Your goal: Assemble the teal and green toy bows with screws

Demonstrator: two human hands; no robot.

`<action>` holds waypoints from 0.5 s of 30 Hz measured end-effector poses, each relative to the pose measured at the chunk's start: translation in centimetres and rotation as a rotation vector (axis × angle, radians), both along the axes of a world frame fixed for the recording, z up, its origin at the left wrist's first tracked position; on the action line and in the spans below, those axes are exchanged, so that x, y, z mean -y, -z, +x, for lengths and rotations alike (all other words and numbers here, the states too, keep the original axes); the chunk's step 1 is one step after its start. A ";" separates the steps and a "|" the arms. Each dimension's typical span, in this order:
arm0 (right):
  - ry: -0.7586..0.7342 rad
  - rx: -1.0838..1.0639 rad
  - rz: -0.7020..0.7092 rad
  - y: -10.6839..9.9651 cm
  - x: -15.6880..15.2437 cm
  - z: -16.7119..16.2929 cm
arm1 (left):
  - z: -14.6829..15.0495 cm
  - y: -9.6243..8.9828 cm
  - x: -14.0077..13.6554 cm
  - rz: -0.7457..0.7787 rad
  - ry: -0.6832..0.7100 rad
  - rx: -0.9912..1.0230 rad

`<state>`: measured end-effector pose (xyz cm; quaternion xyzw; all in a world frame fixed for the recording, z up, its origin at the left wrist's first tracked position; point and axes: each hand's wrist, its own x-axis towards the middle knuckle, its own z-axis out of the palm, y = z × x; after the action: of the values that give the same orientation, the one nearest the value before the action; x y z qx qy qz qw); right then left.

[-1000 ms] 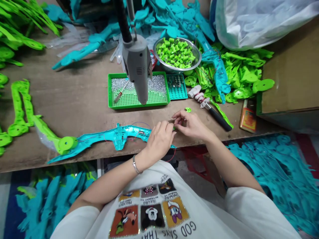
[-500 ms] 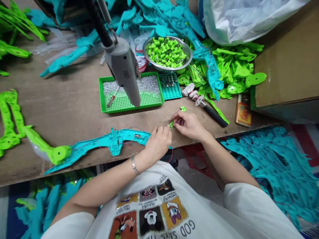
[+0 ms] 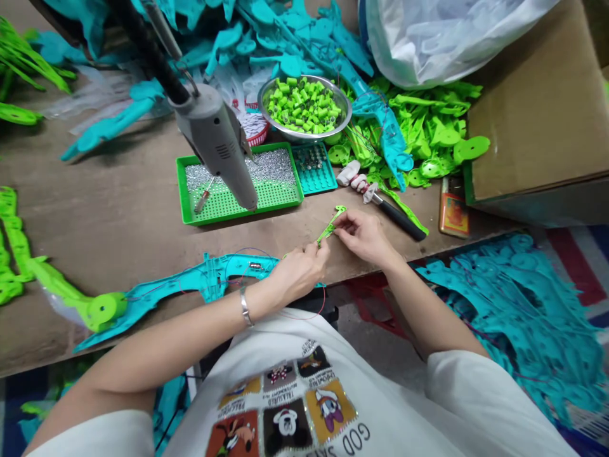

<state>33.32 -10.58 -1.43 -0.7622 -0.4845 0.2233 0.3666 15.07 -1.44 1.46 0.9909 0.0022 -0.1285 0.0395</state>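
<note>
A thin light-green plastic piece (image 3: 328, 230) runs diagonally between my hands just above the table's front edge. My left hand (image 3: 302, 271) pinches its lower end, fingers closed. My right hand (image 3: 364, 236) has thumb and fingers pressed together on it near the middle; its exact grip is partly hidden. Beside and under my left forearm lies a turquoise bow-shaped plastic shell (image 3: 193, 279) with thin wires and a small spring-like metal part (image 3: 255, 266) in it. At the shell's left end rests a green curved piece with a round disc (image 3: 105, 309).
An electric screwdriver (image 3: 216, 143) hangs over a green tray (image 3: 238, 218) of screws. Behind are a turquoise small-parts tray (image 3: 320, 184) and a steel bowl (image 3: 346, 114) of green caps. A black-handled tool (image 3: 402, 219), phone-like object (image 3: 454, 214) and cardboard box (image 3: 537, 108) stand right.
The green piece now shows longer between my hands, its upper end pointing up and away from me. The view has shifted slightly; the shell lies where it was.
</note>
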 end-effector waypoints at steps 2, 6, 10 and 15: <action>0.003 0.038 -0.003 -0.1 -0.4 -0.2 | 0.2 -0.2 -0.2 -0.034 -0.018 -0.030; -0.014 0.086 0.015 -0.4 -0.8 -0.2 | 0.4 -0.6 -0.3 -0.049 -0.016 -0.048; -0.042 0.066 0.027 -0.4 -0.4 0.2 | 0.4 -0.5 -0.3 -0.043 0.013 -0.019; -0.046 0.175 0.056 0.0 0.0 0.6 | 0.2 0.0 -0.3 -0.058 -0.004 0.011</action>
<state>33.94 -10.53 -1.41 -0.7569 -0.5383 0.1504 0.3387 15.27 -1.13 1.51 0.9901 0.0001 -0.1227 0.0684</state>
